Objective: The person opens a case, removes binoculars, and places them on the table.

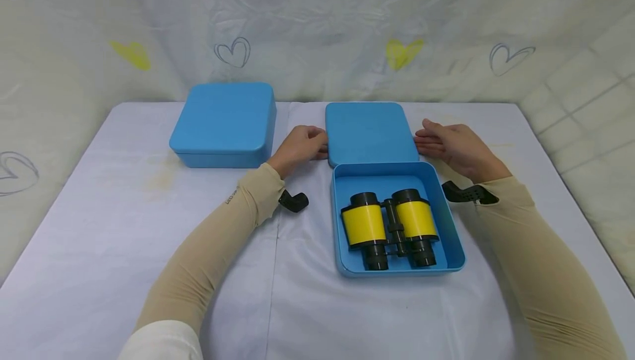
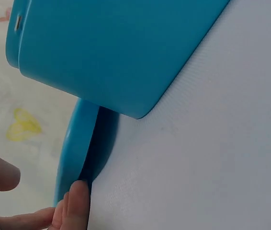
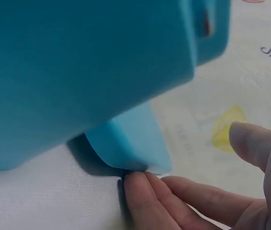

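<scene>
A blue box (image 1: 337, 222) stands with its lid (image 1: 372, 131) laid back behind it. Inside lies a pair of yellow and black binoculars (image 1: 366, 225). My left hand (image 1: 303, 145) is at the lid's left edge; in the left wrist view its fingertips (image 2: 79, 196) touch the lid's rim low down, the thumb apart. On the opposite side, my right hand (image 1: 448, 148) has its fingertips (image 3: 142, 189) at the lid's right rim, close to the tabletop, with the thumb raised away. A shadowed gap shows under the lid's rim in both wrist views.
A second blue box (image 1: 223, 120), closed, stands at the back left of the white-covered table (image 1: 124, 227). Behind the table hangs a pale sheet (image 1: 307, 29) with hearts and lettering. Dark wrist devices (image 1: 294, 202) jut from both sleeves, the right one near the box's side.
</scene>
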`<action>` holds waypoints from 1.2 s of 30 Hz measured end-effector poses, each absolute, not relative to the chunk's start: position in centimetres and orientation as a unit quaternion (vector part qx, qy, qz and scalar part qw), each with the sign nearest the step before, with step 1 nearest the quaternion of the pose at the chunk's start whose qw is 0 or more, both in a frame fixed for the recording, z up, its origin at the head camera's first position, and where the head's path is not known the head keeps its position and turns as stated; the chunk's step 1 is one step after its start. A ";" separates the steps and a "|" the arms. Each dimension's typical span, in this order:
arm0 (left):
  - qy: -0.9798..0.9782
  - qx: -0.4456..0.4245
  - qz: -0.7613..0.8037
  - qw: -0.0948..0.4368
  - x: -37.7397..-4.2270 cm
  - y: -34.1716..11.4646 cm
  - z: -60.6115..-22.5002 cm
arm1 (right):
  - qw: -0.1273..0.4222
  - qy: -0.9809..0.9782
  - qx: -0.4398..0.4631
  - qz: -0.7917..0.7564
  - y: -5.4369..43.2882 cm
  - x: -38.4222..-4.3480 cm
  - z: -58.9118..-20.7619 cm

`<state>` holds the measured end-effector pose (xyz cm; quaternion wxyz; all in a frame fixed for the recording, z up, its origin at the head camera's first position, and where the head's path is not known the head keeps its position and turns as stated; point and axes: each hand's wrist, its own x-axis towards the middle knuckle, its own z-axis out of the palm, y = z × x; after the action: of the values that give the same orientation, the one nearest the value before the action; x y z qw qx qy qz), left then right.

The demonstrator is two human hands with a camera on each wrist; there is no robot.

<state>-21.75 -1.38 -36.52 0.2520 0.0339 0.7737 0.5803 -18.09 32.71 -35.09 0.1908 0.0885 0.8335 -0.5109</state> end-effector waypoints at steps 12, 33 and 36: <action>0.788 0.029 0.565 0.243 -21.2 -1.5 -36.5 | 0.206 0.832 0.078 -0.510 33.0 -17.2 -34.3; 0.858 0.168 0.469 0.126 -16.6 -2.3 -35.7 | 0.109 0.921 0.025 -0.373 32.5 -11.9 -30.8; 0.865 0.187 0.450 0.119 -16.1 -2.3 -35.7 | 0.087 0.930 0.024 -0.356 32.1 -11.0 -30.3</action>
<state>-16.07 -2.34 -35.71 0.1192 0.1869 0.8652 0.4497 -10.96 32.10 -30.34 0.0873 0.0245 0.9300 -0.3562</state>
